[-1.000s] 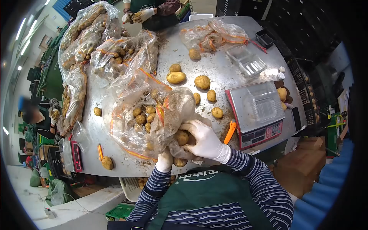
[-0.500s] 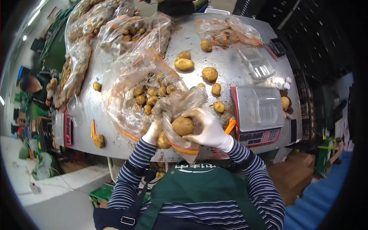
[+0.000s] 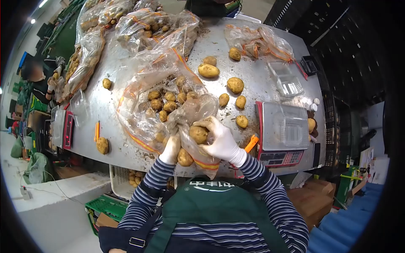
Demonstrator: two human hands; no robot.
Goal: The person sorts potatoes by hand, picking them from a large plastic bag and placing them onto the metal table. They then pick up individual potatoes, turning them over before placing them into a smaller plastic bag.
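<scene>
My right hand (image 3: 224,142), in a white glove, is closed round a potato (image 3: 198,134), with thumb and fingers on its right side. My left hand (image 3: 170,151), also gloved, grips the bunched edge of a clear plastic bag (image 3: 141,80); its fingertips are hidden behind the film. Another potato (image 3: 184,157) rests just right of the left hand, below the twisted plastic. Several small, dirty potatoes (image 3: 170,96) lie in the bag beyond both hands. The bag's orange-striped end (image 3: 206,164) hangs near the table's front edge.
Loose potatoes (image 3: 235,85) lie right of the bag. A scale (image 3: 280,158) bears a clear plastic box (image 3: 292,127), with an orange-handled tool (image 3: 252,143) beside it. More filled bags (image 3: 158,31) stand at the back left. A co-worker (image 3: 42,80) is at the far left. Below sits a white crate (image 3: 120,181).
The head view has shifted slightly, showing more of the white crate. The right hand keeps its hold on the potato. A loose potato beside the bag is now less covered by plastic.
</scene>
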